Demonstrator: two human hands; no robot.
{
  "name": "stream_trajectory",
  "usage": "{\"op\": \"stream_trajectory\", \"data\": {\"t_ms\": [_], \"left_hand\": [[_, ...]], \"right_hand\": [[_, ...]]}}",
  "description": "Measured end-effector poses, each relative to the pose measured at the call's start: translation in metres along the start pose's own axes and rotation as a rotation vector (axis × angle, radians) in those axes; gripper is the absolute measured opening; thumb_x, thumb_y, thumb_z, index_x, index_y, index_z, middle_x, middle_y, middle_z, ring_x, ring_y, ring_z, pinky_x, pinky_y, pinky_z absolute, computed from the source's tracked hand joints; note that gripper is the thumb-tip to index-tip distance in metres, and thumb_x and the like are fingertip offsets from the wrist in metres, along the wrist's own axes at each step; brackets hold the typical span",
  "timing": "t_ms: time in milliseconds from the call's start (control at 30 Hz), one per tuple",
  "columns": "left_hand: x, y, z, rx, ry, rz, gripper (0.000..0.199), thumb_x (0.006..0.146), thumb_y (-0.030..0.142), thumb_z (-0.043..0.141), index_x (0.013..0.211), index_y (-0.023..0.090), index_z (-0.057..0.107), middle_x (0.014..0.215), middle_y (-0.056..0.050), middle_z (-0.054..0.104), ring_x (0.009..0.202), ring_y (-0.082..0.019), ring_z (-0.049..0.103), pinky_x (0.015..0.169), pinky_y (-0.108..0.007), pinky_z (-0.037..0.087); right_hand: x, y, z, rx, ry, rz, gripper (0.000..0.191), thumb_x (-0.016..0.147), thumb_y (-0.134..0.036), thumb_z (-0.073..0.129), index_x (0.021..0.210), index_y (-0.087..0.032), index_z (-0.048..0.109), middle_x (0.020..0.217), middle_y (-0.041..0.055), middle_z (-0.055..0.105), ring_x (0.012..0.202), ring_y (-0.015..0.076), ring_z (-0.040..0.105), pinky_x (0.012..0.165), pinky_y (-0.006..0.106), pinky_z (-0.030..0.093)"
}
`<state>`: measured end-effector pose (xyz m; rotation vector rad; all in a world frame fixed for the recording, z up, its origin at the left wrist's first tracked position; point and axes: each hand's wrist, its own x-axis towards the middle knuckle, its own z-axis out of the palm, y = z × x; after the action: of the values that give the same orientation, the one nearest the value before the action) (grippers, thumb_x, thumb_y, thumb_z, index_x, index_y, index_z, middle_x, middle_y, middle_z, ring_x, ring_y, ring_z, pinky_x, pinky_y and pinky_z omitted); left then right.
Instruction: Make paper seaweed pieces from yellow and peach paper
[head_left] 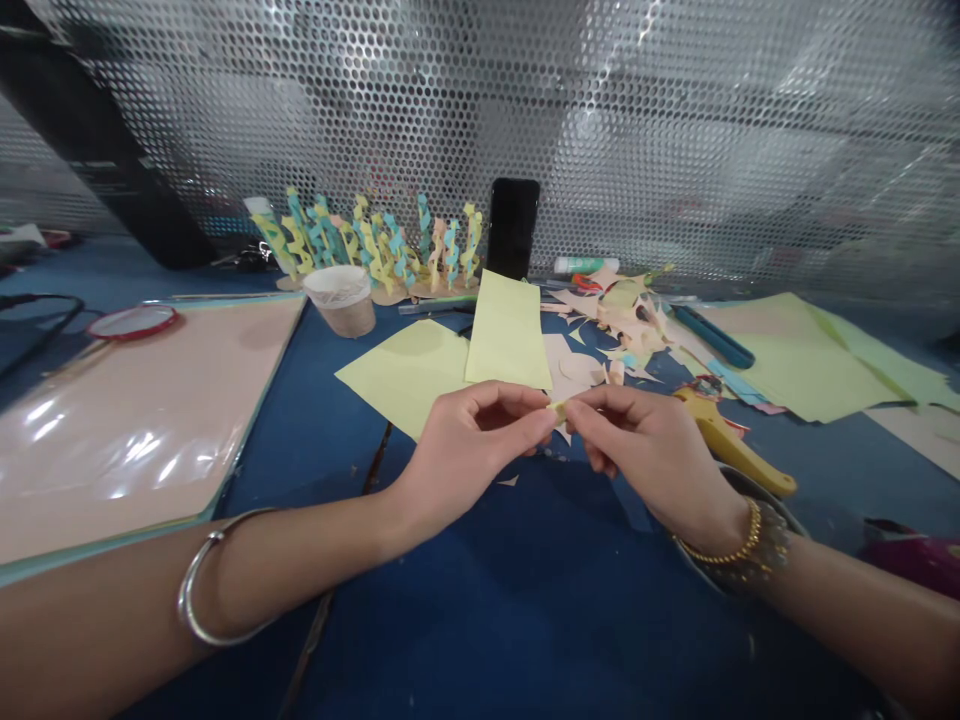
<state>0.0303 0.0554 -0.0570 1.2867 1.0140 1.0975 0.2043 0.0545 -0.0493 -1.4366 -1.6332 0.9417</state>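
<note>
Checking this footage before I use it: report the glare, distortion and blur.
Head view: white glare on the glossy pink sheet at left; wide-angle bending of the perforated metal screen toward the edges; the left hand and right hand, pinching a small yellow paper scrap, look sharp, without obvious motion blur.

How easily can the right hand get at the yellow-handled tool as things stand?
Probably yes: the right hand sits beside the yellow-handled tool with nothing between them, though it pinches a small yellow paper piece.
</note>
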Motion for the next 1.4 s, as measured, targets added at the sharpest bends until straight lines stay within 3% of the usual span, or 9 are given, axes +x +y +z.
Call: {"op": "stream_trajectory", "data": {"t_ms": [300, 833, 1167, 1400], "left_hand": [[-0.0009, 0.0016, 0.0014, -0.045, 0.044, -0.051, 0.015, 0.074, 0.029, 0.074, 0.083, 0.016, 0.072, 0.072, -0.001, 0.074, 0.067, -0.012, 0.07, 0.06, -0.015, 0.055], [-0.0005, -0.0007, 0.0019, -0.152, -0.01, -0.073, 0.016, 0.075, 0.027, 0.074, 0.086, 0.016, 0.073, 0.076, -0.001, 0.075, 0.071, -0.011, 0.071, 0.065, -0.014, 0.056], [-0.0013, 0.0013, 0.0, -0.031, -0.027, 0.03, 0.017, 0.079, 0.027, 0.069, 0.093, 0.018, 0.072, 0.085, -0.002, 0.076, 0.074, -0.015, 0.072, 0.069, -0.019, 0.057], [-0.0002, -0.0012, 0.0011, -0.145, -0.03, -0.04, 0.016, 0.076, 0.026, 0.072, 0.089, 0.017, 0.071, 0.081, -0.002, 0.074, 0.075, -0.015, 0.071, 0.073, -0.024, 0.055]], "right_hand": [[0.0009, 0.0068, 0.0017, 0.26, -0.083, 0.034, 0.035, 0.085, -0.049, 0.057, 0.07, -0.02, 0.065, 0.046, -0.0036, 0.052, 0.041, 0.0081, 0.045, 0.039, 0.02, 0.037], [0.0025, 0.0026, -0.0021, 0.091, -0.037, 0.011, 0.018, 0.079, -0.039, 0.065, 0.076, -0.021, 0.069, 0.047, -0.0055, 0.052, 0.042, 0.0062, 0.045, 0.04, 0.017, 0.037], [0.002, -0.0013, -0.001, 0.323, -0.12, 0.134, 0.023, 0.081, -0.036, 0.063, 0.068, -0.017, 0.063, 0.042, -0.0048, 0.049, 0.039, 0.0063, 0.04, 0.038, 0.018, 0.032], [0.0008, -0.0018, 0.0001, 0.37, -0.143, 0.137, 0.023, 0.081, -0.037, 0.063, 0.07, -0.017, 0.064, 0.043, -0.0049, 0.048, 0.04, 0.0062, 0.039, 0.038, 0.018, 0.031]]}}
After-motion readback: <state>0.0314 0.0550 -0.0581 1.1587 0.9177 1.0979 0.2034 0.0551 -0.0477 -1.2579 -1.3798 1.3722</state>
